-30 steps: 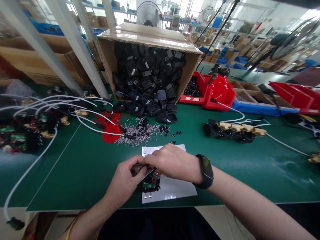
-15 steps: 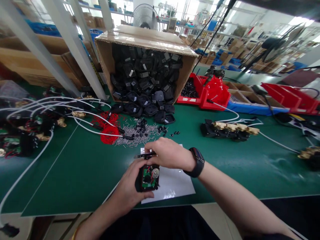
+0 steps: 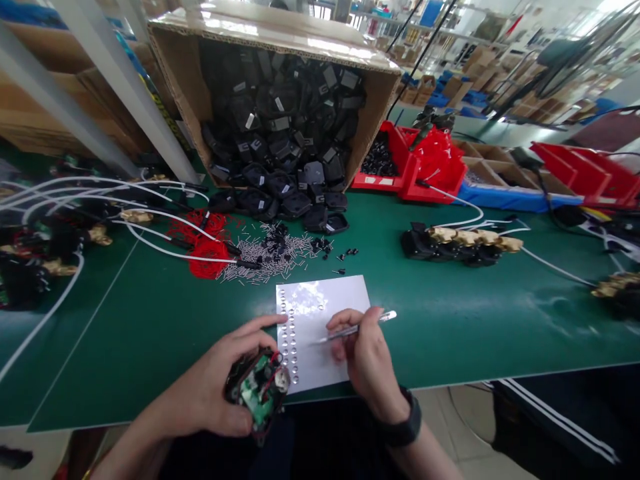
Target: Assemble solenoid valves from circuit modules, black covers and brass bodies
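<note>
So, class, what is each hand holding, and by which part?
The left hand holds an open black housing by its left side; the right hand pinches a slim silvery tool around mid-length.

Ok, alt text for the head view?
Left hand holds a black unit, green circuit board exposed; right hand holds a pen-like tool over a white sheet with clear dots. Beyond lie thin metal pieces and a box of black casings.

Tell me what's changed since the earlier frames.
The left hand has moved the circuit-board unit left and toward the body, uncovering round dots on the white sheet. The right hand has moved right, away from the unit, holding a slim tool over the sheet. The box of housings stayed.
</note>
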A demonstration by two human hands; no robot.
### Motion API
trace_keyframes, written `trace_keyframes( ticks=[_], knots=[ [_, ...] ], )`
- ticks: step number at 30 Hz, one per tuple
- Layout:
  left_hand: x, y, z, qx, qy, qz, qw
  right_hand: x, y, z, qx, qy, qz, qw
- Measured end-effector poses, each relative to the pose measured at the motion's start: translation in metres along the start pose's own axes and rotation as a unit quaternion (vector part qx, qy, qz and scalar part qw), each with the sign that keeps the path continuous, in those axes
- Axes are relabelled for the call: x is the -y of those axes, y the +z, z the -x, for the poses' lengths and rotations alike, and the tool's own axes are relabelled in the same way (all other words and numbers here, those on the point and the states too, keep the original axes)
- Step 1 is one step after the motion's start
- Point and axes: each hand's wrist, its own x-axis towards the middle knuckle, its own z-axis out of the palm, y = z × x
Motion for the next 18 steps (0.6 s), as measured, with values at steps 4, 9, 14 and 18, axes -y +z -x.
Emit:
trace_keyframes(
  ticks=[4, 9, 14, 18],
  knots=[
    [-0.002, 0.007, -0.014, 0.02, -0.035, -0.061, 0.997, -0.022, 0.019, -0.012, 0.021, -0.032, 0.037, 0.999],
    [0.002, 0.008, -0.016, 0.0, -0.05, -0.032, 0.998, -0.028, 0.028, -0.019, -0.062, -0.1, 0.12, 0.986],
    [0.006, 0.01, -0.016, 0.004, -0.054, -0.017, 0.998, -0.029, 0.029, -0.017, -0.065, -0.118, 0.16, 0.978],
    [0.009, 0.01, -0.016, 0.007, -0.046, -0.015, 0.999, -0.028, 0.024, -0.019, -0.024, -0.111, 0.172, 0.979]
  ],
)
